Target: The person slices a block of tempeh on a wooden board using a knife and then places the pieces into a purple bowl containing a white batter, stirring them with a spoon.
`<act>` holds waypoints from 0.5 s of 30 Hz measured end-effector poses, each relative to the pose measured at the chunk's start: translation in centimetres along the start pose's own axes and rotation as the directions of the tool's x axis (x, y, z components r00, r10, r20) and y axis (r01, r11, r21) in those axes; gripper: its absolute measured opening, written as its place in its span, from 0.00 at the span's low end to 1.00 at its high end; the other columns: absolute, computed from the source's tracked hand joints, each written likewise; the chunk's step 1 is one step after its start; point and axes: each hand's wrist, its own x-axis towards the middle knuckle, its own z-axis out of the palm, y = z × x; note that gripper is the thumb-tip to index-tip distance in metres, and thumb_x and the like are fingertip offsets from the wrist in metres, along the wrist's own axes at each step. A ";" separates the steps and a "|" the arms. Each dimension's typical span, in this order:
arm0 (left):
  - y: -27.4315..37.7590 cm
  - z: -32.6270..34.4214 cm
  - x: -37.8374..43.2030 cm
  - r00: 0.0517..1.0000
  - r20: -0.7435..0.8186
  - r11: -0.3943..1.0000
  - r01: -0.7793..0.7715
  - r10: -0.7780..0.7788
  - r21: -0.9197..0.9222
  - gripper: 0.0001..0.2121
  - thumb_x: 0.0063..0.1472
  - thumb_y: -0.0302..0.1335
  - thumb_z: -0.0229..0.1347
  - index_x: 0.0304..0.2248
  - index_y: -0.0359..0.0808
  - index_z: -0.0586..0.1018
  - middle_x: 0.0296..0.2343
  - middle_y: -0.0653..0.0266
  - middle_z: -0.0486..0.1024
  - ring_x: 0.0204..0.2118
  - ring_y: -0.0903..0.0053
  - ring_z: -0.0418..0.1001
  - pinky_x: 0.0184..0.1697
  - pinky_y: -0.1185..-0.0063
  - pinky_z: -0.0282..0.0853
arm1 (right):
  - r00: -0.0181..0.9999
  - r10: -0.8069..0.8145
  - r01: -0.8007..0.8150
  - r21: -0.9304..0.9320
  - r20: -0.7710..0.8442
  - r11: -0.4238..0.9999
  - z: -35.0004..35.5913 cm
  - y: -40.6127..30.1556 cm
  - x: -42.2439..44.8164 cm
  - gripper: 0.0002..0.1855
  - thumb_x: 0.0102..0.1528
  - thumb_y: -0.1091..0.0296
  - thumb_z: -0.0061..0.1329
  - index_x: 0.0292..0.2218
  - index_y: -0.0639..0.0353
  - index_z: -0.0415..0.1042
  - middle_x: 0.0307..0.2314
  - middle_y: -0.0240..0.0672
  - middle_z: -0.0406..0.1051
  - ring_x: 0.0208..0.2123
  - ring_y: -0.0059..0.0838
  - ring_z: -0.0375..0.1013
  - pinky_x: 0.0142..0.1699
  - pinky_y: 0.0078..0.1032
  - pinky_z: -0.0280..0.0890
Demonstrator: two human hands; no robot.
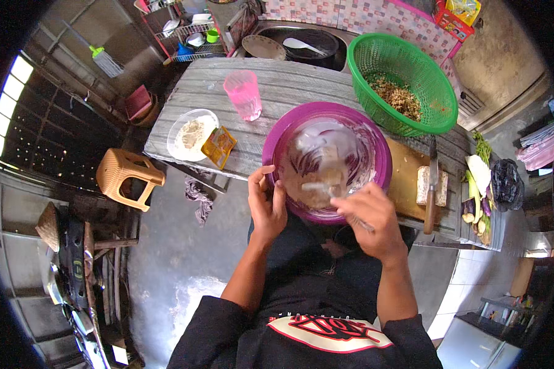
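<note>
A purple plastic basin [327, 109] stands at the table's near edge. Pale, wet batter [300, 184] coats its inside, with a whiter mass [321, 133] towards the far side. My left hand [267, 205] pinches the basin's near-left rim between thumb and fingers. In my right hand [371, 221] is a metal utensil [316, 186], likely a spoon, reaching into the batter; motion blurs its head. Left of the basin are a clear tub [191, 136] of pale powder, a yellow sachet [219, 146] leaning by it, and a pink cup [243, 95].
A green plastic basket [401, 69] of brown crumbly food stands at the back right. On the wooden board [399, 170] a knife [430, 193] lies across a pale block [421, 184]. Vegetables [478, 184] sit farther right. Behind the table is a sink [341, 46]; a stool [129, 177] is left.
</note>
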 end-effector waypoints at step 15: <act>1.2 1.6 0.9 0.998 -0.050 0.996 0.034 -0.039 -0.087 0.23 0.75 0.18 0.46 0.66 0.35 0.59 0.46 0.57 0.78 0.42 0.82 0.74 0.46 0.81 0.72 | 0.982 -0.083 0.113 -0.172 0.172 0.979 2.2 -1.1 -1.0 0.18 0.53 0.64 0.63 0.45 0.55 0.83 0.35 0.28 0.78 0.38 0.33 0.74 0.43 0.34 0.73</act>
